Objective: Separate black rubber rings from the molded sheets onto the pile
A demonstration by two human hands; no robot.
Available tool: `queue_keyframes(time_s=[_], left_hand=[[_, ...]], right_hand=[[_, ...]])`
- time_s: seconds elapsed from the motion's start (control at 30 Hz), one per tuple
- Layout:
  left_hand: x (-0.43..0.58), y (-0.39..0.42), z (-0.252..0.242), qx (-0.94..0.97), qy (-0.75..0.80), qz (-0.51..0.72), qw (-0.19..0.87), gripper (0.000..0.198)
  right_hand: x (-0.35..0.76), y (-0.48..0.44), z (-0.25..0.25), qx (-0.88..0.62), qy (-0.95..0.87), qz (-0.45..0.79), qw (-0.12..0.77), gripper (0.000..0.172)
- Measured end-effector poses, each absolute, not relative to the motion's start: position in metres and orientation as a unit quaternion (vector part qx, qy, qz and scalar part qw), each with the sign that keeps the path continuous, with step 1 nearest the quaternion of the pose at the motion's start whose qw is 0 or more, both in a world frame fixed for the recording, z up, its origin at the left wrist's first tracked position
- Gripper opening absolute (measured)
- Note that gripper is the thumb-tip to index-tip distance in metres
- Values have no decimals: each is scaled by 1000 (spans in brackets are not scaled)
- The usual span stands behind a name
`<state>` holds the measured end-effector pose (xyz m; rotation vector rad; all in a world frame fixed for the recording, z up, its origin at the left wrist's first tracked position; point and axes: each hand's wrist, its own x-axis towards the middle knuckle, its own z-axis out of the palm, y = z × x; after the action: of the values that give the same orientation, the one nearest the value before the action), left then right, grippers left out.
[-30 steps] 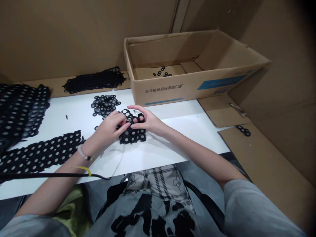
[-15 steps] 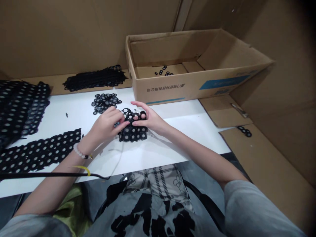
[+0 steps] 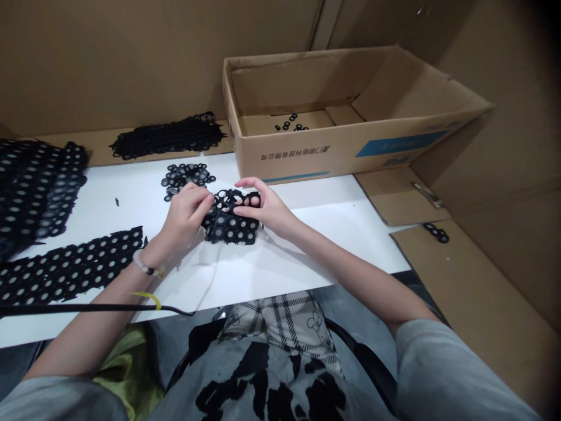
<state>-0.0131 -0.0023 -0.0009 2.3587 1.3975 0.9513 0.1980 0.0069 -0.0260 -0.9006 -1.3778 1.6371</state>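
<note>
A black rubber sheet (image 3: 234, 229) with rows of pale round spots is held over the white table. Along its upper part several holes are open. My right hand (image 3: 272, 211) grips the sheet's right side, thumb in front and fingers behind, with fingertips showing through the holes. At the left edge, my left hand (image 3: 186, 213) is closed with thumb and forefinger pinched on the sheet; whether a ring sits between them is hidden. Just beyond the left hand lies a pile of loose black rings (image 3: 186, 175).
A large cardboard box (image 3: 307, 153) at the back holds several black rings (image 3: 293, 124). Stacked perforated strips (image 3: 169, 137) lie left of it. More spotted sheets (image 3: 39, 193) and a spotted strip (image 3: 74, 266) lie left. Tweezers (image 3: 427, 194) and joined rings (image 3: 436, 233) rest on cardboard at right.
My left hand has shifted left and slightly up, its fingers now more curled at the sheet's edge. The sheet's lower part has swung a little left. My right hand keeps its grip.
</note>
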Motion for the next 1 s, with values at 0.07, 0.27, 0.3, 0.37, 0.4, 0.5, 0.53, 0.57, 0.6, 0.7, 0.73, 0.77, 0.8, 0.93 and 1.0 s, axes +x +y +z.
queue_keyframes(time_s=[0.07,0.27,0.3,0.37,0.4,0.5,0.53,0.57,0.6,0.7,0.73,0.77,0.8,0.93,1.0], left_hand=[[-15,2,-5,789,499,334,132,31],[-14,10,-15,747,537,359,160,29],[-14,10,-15,739,543,364,163,29],[-13,11,-15,727,551,371,173,29],[-13,11,-15,723,552,374,183,29],[-12,9,-12,721,535,379,223,30],[-12,9,-11,725,526,379,234,30],[-12,8,-9,730,516,377,243,31],[-12,7,-8,737,506,373,250,31],[-10,5,-3,758,487,343,266,33],[-10,5,-2,765,482,328,272,34],[-10,5,-1,772,478,311,280,35],[-10,6,0,779,473,292,290,36],[-16,8,2,776,441,218,394,38],[-21,7,4,742,429,212,470,35]], right_hand=[[198,9,-28,-367,-537,641,408,54],[196,12,-31,-382,-507,648,421,52],[196,12,-31,-381,-502,650,424,52],[195,13,-32,-379,-497,652,429,52],[195,13,-32,-379,-496,652,430,52],[195,13,-32,-380,-498,650,431,52],[196,13,-31,-381,-501,646,432,52],[197,13,-30,-382,-507,641,432,52],[198,13,-29,-383,-515,632,434,52],[199,12,-24,-379,-553,592,447,49],[199,11,-22,-376,-568,576,452,48],[199,10,-22,-373,-582,559,457,47],[199,10,-22,-372,-596,543,460,46],[203,15,-27,-389,-637,484,457,42],[208,21,-30,-409,-633,453,475,39]])
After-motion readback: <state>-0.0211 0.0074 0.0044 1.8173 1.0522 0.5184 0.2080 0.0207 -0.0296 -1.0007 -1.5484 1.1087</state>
